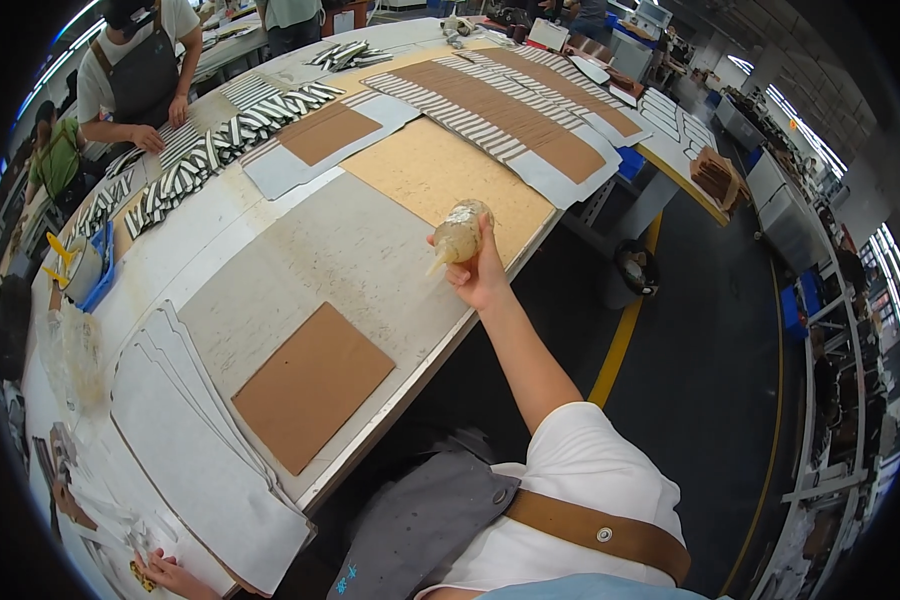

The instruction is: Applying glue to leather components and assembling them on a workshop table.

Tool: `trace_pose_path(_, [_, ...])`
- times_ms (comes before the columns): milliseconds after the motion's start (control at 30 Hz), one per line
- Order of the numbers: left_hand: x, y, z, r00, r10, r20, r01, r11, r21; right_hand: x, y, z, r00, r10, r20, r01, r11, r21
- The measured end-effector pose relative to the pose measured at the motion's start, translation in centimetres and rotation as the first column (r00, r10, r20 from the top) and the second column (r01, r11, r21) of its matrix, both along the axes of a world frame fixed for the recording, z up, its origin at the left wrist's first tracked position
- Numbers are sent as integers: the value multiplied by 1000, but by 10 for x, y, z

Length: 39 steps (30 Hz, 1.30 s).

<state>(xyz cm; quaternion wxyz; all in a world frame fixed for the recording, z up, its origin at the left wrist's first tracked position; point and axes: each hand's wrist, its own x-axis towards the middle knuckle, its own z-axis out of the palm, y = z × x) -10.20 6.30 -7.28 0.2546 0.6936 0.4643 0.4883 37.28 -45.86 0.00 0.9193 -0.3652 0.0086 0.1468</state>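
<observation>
My right hand (482,275) is raised over the table's front edge and grips a translucent squeeze bottle (460,232) with its nozzle pointing down-left. Below it lies the grey table (350,250), with a tan board (440,175) just behind the bottle. My left hand (170,577) rests at the lower left, at the near edge of a stack of grey cut sheets (200,460), next to a small yellow object (142,576); whether it grips anything is unclear. A brown cardboard rectangle (310,385) lies flat between the stack and the table edge.
Another person in a grey apron (140,70) works at the far left over rows of striped pieces (220,140). More brown and grey panels (510,110) cover the far table. A blue tray (98,270) sits left. A round bin (635,268) and yellow floor line (620,340) lie right.
</observation>
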Motion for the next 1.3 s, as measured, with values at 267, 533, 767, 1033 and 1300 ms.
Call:
trace_pose_path(267, [1,-6,3,1000,23,-7,-24,999,-34,31,-26,27,998,62,32,-36,852,-522])
trace_pose_path(533, [3,-16,9,997,69,-21,-70,996,-63,26,-27,74,892,449,39,73,-58,-996])
trace_pose_path(767, [3,-21,13,996,46,-72,-53,995,-88,29,-20,61,874,486,-2,251,-454,-855])
trace_pose_path(1033, [13,-33,21,991,86,-99,-95,992,-86,29,-12,64,877,475,-70,235,-550,-801])
trace_pose_path(1300, [5,-26,17,997,61,-45,-65,991,-115,18,-1,75,898,425,-113,177,-584,-793])
